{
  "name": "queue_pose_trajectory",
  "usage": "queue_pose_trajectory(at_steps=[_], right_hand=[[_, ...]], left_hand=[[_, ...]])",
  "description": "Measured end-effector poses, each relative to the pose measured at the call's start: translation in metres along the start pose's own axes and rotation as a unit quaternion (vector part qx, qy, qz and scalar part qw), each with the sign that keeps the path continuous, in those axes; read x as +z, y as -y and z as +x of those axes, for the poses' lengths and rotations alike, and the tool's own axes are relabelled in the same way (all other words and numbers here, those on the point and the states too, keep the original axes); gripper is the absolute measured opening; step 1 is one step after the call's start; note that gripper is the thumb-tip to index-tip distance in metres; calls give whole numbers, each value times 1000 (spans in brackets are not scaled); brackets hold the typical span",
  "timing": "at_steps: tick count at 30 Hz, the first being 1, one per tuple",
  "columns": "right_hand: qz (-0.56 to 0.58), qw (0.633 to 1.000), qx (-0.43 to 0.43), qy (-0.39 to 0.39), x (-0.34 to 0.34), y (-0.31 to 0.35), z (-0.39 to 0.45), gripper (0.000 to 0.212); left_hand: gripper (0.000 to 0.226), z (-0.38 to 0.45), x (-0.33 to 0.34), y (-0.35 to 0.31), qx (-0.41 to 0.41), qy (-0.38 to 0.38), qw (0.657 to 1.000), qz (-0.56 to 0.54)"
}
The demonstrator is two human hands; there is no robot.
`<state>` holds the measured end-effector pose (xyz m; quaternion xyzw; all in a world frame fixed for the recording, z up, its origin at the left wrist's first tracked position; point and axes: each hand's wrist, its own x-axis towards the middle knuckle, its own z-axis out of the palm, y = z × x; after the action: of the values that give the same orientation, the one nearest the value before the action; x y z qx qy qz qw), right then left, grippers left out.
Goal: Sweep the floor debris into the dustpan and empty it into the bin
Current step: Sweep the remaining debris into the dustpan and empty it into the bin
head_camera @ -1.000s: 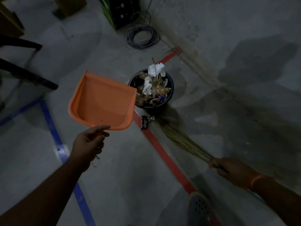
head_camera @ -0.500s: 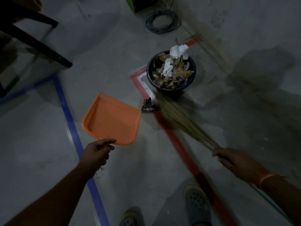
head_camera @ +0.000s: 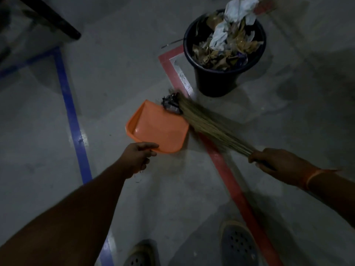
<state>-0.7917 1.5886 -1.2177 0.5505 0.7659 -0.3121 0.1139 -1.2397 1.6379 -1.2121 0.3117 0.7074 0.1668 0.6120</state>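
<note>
An orange dustpan (head_camera: 157,127) lies low on the grey floor, gripped at its near edge by my left hand (head_camera: 137,156). My right hand (head_camera: 276,162) holds the handle of a straw broom (head_camera: 209,125), whose bristles reach the dustpan's far right corner. A dark crumpled piece of debris (head_camera: 171,102) sits at the bristle tips, right at the dustpan's open lip. A black bin (head_camera: 217,81), heaped with white paper and brown scraps, stands just beyond, at the upper right.
Red tape (head_camera: 226,169) runs diagonally across the floor under the broom; blue tape (head_camera: 71,112) runs on the left. A dark furniture leg (head_camera: 55,22) crosses the top left. My two shoes (head_camera: 238,244) are at the bottom edge.
The dustpan has come down from beside the bin to the floor. The broom has swept left, pushing the dark debris to the dustpan's lip. The view has tilted downward.
</note>
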Motion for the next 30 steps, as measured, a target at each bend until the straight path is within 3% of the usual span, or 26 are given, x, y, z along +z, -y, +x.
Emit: queue_pose_trajectory(at_steps=[17, 25, 30], right_hand=[[-33, 999, -12, -26, 21, 23, -72, 32], [-14, 996, -23, -82, -21, 66, -97, 27], [-10, 993, -38, -113, -68, 90, -103, 45]], left_hand=[[33, -11, -44, 9, 40, 34, 999, 4], [39, -44, -72, -13, 111, 39, 993, 1], [41, -73, -96, -64, 150, 34, 988, 0]])
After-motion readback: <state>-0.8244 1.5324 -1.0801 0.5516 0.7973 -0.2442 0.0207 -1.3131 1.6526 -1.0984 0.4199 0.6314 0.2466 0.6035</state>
